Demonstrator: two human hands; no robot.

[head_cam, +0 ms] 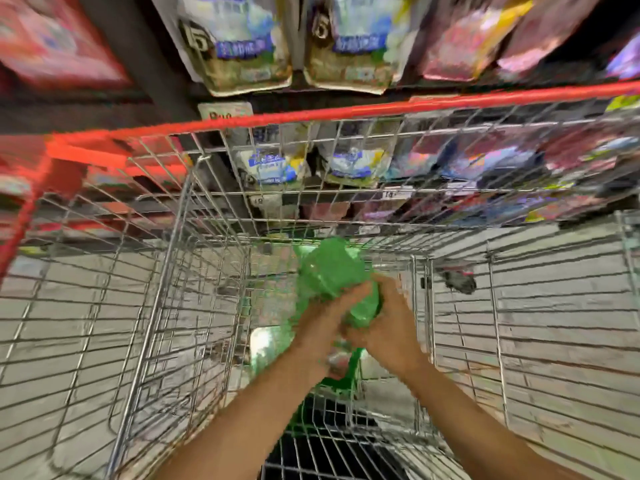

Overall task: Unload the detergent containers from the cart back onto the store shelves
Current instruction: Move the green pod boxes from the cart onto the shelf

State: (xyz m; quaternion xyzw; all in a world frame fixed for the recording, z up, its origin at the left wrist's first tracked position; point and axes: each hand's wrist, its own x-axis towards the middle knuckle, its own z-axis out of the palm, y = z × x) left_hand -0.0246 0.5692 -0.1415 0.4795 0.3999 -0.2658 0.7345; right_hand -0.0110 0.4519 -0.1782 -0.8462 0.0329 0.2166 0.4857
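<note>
Both the left hand (327,315) and the right hand (381,322) grip the green detergent container (330,268) inside the wire cart (166,289), and I think it may catch on the cart's mesh wall and slip when lifted.

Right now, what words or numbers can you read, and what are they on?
"15": black badge on the left pouch.
"18": small shelf tag.
"18": second shelf tag, fainter.
Too blurred to read: blue lettering on that pouch and its neighbour, red print on the white card, anything on the green jug.
</note>
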